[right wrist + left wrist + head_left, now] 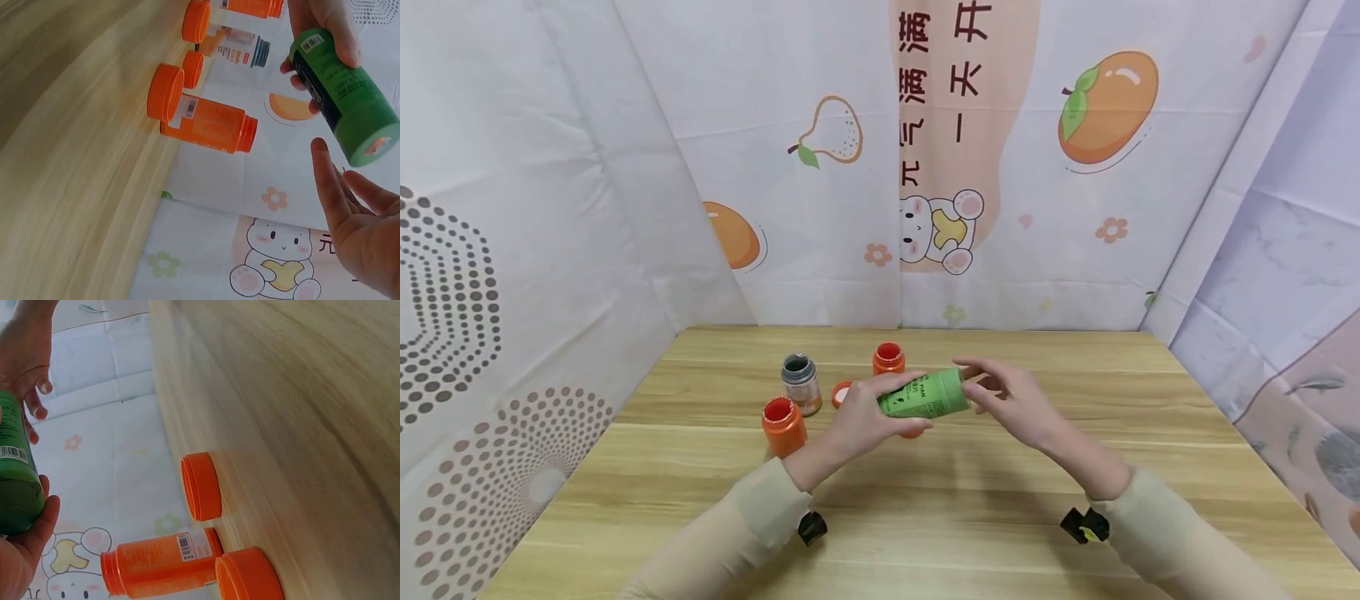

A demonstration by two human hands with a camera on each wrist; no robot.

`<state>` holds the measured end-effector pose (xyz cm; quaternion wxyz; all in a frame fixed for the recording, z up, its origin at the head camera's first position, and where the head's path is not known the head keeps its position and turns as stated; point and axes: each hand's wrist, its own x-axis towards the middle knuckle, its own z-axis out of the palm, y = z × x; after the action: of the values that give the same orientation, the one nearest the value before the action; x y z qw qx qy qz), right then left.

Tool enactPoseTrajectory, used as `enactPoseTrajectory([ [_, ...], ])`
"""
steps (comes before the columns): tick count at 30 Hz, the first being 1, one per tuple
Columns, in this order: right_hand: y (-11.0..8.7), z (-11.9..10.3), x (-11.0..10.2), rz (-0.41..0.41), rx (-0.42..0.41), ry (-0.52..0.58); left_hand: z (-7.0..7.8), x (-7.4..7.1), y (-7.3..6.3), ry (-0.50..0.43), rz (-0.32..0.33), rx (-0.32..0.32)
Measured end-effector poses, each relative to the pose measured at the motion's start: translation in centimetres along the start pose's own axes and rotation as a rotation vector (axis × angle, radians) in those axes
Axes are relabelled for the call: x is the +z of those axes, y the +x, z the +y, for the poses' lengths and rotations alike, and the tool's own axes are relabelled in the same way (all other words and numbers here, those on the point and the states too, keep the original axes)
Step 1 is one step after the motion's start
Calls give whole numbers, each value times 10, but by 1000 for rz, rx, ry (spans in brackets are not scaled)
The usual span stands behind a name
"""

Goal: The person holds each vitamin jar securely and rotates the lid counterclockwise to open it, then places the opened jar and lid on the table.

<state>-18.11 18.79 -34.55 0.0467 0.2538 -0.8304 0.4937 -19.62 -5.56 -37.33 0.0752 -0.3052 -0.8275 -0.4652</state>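
My left hand (859, 412) grips a green bottle (928, 394) that lies almost sideways above the table, its round end toward the right. The thumb and fingers curl about its body, which carries dark print and a barcode. My right hand (1018, 404) is beside that round end with loosely bent fingers. In the right wrist view, a small gap shows between these fingers (331, 181) and the bottle. Behind and below the bottle stands an uncapped orange bottle (889, 358). An orange lid (912, 432) is partly hidden beneath the green bottle.
To the left stand another uncapped orange bottle (784, 427) and a clear bottle with a grey neck (802, 387). An orange lid (841, 393) rests near my left hand. The wooden table (1037, 517) ends at a printed curtain (820, 208) behind.
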Motion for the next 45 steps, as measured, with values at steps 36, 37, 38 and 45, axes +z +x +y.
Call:
enactPoseTrajectory([
  [36,-5,-1,5,10,-82,-14,-1,0,0,-98,-61,-62],
  [37,-5,-1,5,7,-85,-15,-2,0,0,-99,-62,-64],
  [38,-6,-1,4,5,-91,-15,-2,0,0,-101,-63,-67],
  [45,-7,-1,4,1,-100,-35,0,0,-1,-99,-60,-74],
])
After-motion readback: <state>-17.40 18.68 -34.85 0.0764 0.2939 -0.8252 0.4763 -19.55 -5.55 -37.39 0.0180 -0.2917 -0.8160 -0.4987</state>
